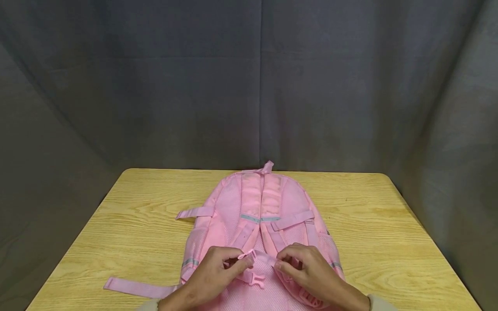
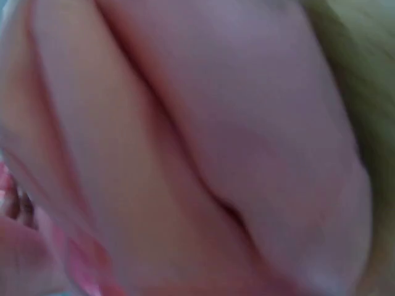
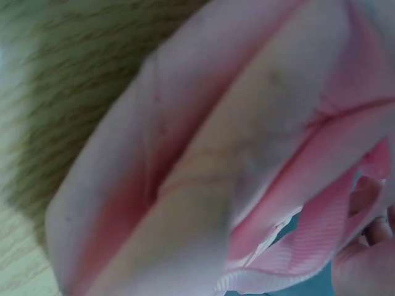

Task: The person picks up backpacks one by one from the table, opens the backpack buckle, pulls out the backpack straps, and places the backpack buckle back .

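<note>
A pink backpack [image 1: 229, 203] lies on the table, its back panel and shoulder straps facing up. Over the lower part of the panel, a short pink webbing strap [image 1: 265, 258] stretches between both hands. My left hand [image 1: 214, 270] pinches its left end, where a thin pink loop [image 1: 247, 255] sticks up by the thumb. Just under those fingers lies a pink prong buckle [image 1: 256, 280]. The right end is pinched between thumb and forefinger of my right hand [image 1: 309, 270]. Mostly folds of backpack fabric [image 2: 259, 123] fill the left wrist view.
The light wooden table [image 1: 389, 224] extends around the bag. One loose strap [image 1: 136, 287] trails off to the left, and a shorter one [image 1: 196, 212] sticks out above it. Grey curtains [image 1: 186, 86] hang behind and at both sides.
</note>
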`<state>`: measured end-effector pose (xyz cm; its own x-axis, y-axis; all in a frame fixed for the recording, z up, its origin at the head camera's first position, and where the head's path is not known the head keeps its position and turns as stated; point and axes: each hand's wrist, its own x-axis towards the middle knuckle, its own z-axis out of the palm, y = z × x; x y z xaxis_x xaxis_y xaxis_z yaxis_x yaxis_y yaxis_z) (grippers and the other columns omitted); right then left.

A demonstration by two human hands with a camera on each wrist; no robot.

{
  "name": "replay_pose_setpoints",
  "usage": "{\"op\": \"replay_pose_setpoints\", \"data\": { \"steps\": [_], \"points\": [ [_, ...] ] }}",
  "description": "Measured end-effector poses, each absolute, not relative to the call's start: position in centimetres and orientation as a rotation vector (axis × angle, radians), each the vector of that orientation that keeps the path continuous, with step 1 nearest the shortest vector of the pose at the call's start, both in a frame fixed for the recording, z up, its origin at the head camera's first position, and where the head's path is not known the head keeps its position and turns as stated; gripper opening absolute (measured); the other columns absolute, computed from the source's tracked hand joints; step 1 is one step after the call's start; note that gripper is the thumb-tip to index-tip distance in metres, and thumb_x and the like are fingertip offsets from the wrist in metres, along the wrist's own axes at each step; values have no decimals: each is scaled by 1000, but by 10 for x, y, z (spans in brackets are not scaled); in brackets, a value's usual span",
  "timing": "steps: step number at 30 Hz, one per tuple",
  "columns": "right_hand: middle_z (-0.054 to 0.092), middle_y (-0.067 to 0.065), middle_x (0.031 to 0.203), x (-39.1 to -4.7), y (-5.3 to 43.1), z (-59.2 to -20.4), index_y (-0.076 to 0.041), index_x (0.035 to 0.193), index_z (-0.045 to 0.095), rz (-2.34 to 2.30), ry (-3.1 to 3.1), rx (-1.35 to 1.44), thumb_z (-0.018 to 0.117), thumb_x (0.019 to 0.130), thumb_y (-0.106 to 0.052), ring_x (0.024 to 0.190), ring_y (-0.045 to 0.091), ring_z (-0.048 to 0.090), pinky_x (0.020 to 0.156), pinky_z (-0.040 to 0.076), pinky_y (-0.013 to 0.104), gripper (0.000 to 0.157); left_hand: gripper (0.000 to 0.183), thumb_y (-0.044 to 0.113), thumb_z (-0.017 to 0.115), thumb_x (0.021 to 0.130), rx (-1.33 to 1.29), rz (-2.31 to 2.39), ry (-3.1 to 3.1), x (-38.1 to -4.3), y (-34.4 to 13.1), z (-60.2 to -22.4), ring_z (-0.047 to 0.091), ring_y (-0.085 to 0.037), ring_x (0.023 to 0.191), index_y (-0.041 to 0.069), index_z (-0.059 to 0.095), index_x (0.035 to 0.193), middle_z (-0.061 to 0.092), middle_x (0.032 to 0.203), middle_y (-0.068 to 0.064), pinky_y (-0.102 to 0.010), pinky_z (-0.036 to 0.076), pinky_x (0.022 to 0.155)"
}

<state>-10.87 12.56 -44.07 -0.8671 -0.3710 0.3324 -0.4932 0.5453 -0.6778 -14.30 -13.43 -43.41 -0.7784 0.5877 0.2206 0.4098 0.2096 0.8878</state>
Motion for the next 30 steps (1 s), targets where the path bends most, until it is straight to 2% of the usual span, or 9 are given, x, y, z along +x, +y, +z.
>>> {"op": "replay_pose_setpoints", "data": {
  "steps": [6,8,11,18,25,30],
  "points": [
    [67,-10,84,-109,124,-443,-11,100,74,1116,-2584,792,70,94,-18,69,-7,48,57,48,17,10,46,38,63,98,977,1351,2661,-150,-138,-444,37,5,52,22,49,57,40,58,16,-18,41,47],
    [64,-11,80,-110,123,-445,-10,100,74,1078,-2541,821,71,92,-15,67,-8,46,56,47,15,10,47,38,64,96,986,1256,2742,-151,-139,-447,36,5,52,23,47,56,40,58,18,-17,41,48],
    [59,-12,75,-111,123,-449,-9,99,74,1044,-2490,857,73,89,-10,66,-9,44,54,44,12,10,40,37,70,92,1016,1116,2875,-151,-138,-451,36,6,53,25,53,57,41,59,19,-16,38,50],
    [55,-11,72,-115,117,-455,-7,97,73,881,-2388,899,79,80,-4,62,-8,41,54,38,3,18,21,40,77,84,1208,856,3158,-150,-135,-457,35,7,55,21,75,76,47,63,16,-14,34,49],
    [63,-9,78,-114,113,-457,-10,88,73,805,-2378,919,81,80,-5,67,-7,49,61,43,3,12,23,38,80,81,1409,680,3268,-151,-131,-460,45,-1,56,18,76,92,55,71,10,-20,43,48],
    [63,-10,76,-115,110,-457,-13,81,74,707,-2401,905,81,79,-9,67,-7,48,61,42,3,9,16,33,78,84,1579,530,3247,-150,-127,-460,47,-2,57,19,75,89,55,73,8,-15,42,45]
  ]
}}
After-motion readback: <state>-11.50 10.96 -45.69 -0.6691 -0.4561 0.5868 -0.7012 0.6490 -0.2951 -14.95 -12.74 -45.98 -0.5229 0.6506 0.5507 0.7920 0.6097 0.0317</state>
